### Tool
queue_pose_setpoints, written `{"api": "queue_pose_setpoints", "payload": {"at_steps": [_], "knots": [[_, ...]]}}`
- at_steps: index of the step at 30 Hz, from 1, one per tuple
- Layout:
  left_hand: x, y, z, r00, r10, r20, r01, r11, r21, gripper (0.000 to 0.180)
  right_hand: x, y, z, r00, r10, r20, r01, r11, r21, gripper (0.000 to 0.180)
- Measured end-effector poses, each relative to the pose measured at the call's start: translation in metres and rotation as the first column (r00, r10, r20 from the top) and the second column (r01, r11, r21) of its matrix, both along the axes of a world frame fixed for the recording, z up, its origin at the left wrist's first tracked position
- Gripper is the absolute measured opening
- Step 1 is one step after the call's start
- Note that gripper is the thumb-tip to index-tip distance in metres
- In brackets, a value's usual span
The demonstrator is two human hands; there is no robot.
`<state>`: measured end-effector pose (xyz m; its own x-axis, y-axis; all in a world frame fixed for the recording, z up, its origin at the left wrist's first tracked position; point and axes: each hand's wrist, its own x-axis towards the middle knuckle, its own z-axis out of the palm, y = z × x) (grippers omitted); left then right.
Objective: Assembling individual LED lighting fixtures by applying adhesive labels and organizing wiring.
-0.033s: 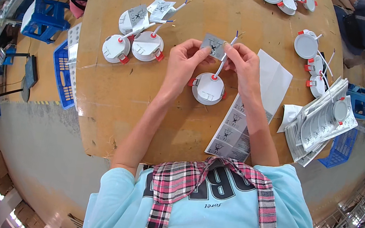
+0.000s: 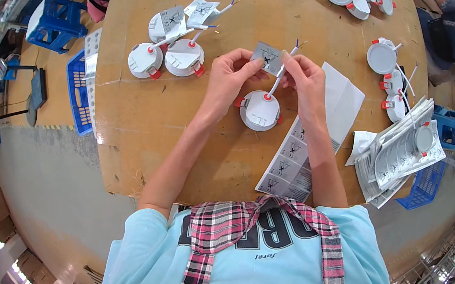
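A silver printed label sticker (image 2: 265,55) is pinched between the thumb and fingers of my left hand (image 2: 238,73). My right hand (image 2: 302,74) is closed at the label's right edge, where the white cable (image 2: 276,82) of a round downlight passes. The downlight (image 2: 260,111) lies back side up on the table just below both hands, with red clips at its sides. Bare blue and brown wire ends stick out above my right fingers. Under my right forearm lies a label sheet (image 2: 294,149), partly bare backing, with several stickers left on its lower part.
Several downlights (image 2: 184,56), some with labels on their cables, sit left of my hands on the brown table (image 2: 144,112). More lie at the far edge and at the right (image 2: 381,58). A pile of label sheets (image 2: 390,154) fills the right edge. Other people sit at both far corners.
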<state>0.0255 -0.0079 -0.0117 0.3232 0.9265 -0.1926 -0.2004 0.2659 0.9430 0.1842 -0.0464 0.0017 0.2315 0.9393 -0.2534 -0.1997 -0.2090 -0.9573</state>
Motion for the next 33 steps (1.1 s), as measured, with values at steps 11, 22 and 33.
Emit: {"api": "queue_pose_setpoints", "payload": {"at_steps": [11,22,33], "knots": [[0.001,-0.027,0.028,0.844,0.278,-0.459,-0.016,0.868,0.496,0.035,0.002,-0.003,0.005,0.981,-0.118,0.153,0.103,0.990,0.099,0.028],[-0.017,-0.017,0.043,0.897,-0.440,0.050,0.443,0.886,-0.141,0.025,0.011,-0.002,0.010,1.000,-0.016,0.014,0.010,0.942,0.336,0.018],[-0.026,-0.017,0.051,0.861,-0.504,0.064,0.508,0.849,-0.144,0.025,0.017,-0.004,0.018,0.982,0.128,0.136,-0.169,0.920,0.354,0.027]]}}
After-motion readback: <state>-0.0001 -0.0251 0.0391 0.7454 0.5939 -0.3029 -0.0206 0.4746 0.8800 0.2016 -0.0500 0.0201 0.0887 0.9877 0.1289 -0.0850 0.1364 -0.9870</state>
